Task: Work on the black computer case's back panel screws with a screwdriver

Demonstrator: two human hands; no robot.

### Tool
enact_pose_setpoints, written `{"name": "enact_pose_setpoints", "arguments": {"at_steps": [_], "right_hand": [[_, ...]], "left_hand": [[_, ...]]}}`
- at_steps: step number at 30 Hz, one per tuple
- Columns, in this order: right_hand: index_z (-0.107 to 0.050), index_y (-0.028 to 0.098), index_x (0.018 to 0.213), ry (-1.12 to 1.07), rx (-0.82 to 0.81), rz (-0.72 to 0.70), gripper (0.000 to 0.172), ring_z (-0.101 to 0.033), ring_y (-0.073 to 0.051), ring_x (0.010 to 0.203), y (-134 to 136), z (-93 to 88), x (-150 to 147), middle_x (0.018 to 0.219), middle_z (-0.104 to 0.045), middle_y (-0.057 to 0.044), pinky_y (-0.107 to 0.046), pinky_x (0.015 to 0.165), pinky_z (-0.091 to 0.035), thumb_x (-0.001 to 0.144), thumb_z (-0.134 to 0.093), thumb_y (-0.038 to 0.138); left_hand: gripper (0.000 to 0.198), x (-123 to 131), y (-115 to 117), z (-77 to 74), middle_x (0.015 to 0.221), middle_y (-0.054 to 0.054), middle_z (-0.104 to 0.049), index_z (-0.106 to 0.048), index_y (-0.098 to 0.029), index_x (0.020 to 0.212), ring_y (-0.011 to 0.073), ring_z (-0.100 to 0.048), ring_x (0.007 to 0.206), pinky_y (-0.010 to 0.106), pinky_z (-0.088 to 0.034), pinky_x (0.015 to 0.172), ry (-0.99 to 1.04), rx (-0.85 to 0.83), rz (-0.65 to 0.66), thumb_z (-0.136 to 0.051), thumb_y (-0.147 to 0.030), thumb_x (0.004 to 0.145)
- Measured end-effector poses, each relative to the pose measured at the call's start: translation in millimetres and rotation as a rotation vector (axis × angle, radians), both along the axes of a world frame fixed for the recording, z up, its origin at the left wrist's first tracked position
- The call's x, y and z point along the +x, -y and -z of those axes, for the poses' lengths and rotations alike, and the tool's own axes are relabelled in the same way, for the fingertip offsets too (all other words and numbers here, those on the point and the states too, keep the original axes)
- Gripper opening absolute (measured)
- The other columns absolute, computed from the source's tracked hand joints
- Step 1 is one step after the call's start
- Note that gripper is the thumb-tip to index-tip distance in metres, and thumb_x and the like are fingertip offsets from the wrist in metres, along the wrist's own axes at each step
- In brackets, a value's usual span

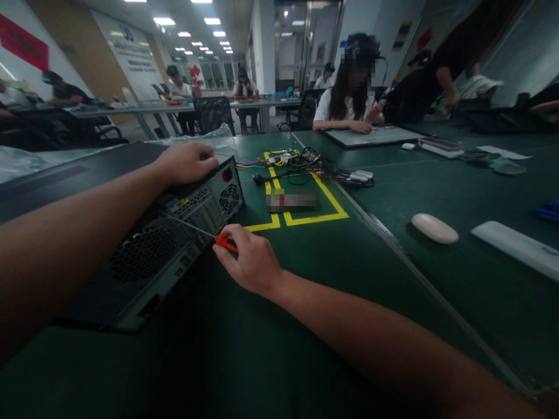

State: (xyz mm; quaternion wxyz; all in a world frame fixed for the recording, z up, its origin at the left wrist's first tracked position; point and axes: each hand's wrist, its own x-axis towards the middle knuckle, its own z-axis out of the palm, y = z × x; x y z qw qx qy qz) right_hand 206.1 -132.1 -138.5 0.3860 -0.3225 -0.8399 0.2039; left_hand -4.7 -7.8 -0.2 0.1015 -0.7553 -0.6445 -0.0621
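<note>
A black desktop computer case (82, 166) lies on the table at the left, its silver rear panel (205, 203) with vents and ports turned towards me. My left hand (186, 162) bears down on the upper side near the rear edge, its fingers curled against the case. Between the thumb and fingers of my right hand (251, 256) is the orange handle of a screwdriver (225, 241). Its thin metal shaft points left to the rear panel, near the expansion slots. Whether the tip touches a screw cannot be made out.
Beyond the case, tangled cables (314, 163) lie by yellow tape marks (317, 220) and a blurred-out object (294, 201). A pale oval mouse (434, 228) and a long white object (515, 247) are at the right. Across the table a person (345, 107) works at a flat panel (378, 135).
</note>
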Motion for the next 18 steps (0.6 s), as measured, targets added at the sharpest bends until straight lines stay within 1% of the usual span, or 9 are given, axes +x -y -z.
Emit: {"name": "enact_pose_setpoints", "arguments": {"at_steps": [4,10,13,18], "right_hand": [[-0.056,0.023,0.12,0.004,0.007,0.008,0.028,-0.074,-0.021,0.096,-0.6,0.6,-0.4,0.109,-0.076,-0.006,-0.032,0.08,-0.052,0.105,-0.051,0.046],[-0.057,0.023,0.12,0.006,0.001,0.02,0.027,-0.074,-0.021,0.097,0.1,0.5,-1.0,0.11,-0.076,-0.006,-0.031,0.081,-0.053,0.105,-0.053,0.046],[-0.057,0.023,0.12,-0.004,0.001,0.02,0.028,-0.074,-0.021,0.1,0.2,0.8,-1.2,0.111,-0.075,-0.006,-0.032,0.084,-0.053,0.105,-0.053,0.046],[-0.058,0.022,0.121,-0.013,-0.005,0.021,0.03,-0.074,-0.021,0.099,1.2,-1.0,-0.6,0.11,-0.076,-0.007,-0.032,0.084,-0.053,0.106,-0.051,0.047]], "left_hand": [[0.048,-0.3,-0.1,-1.0,0.09,0.012,-0.07,-0.074,-0.016,0.097,0.0242,-0.058,0.08,0.036,-0.039,0.071,0.003,-0.009,0.001,-0.039,-0.049,0.091],[0.047,0.6,0.7,-1.4,0.09,0.013,-0.069,-0.073,-0.016,0.097,0.0262,-0.059,0.082,0.037,-0.039,0.072,0.006,-0.016,0.004,-0.039,-0.048,0.092],[0.048,1.8,2.0,-1.8,0.089,0.012,-0.068,-0.073,-0.016,0.098,0.0259,-0.06,0.082,0.037,-0.04,0.073,0.018,-0.024,-0.016,-0.039,-0.049,0.092],[0.045,0.8,1.2,-0.4,0.089,0.011,-0.068,-0.072,-0.017,0.095,0.0248,-0.058,0.081,0.036,-0.039,0.072,0.017,-0.005,-0.011,-0.04,-0.048,0.09]]}}
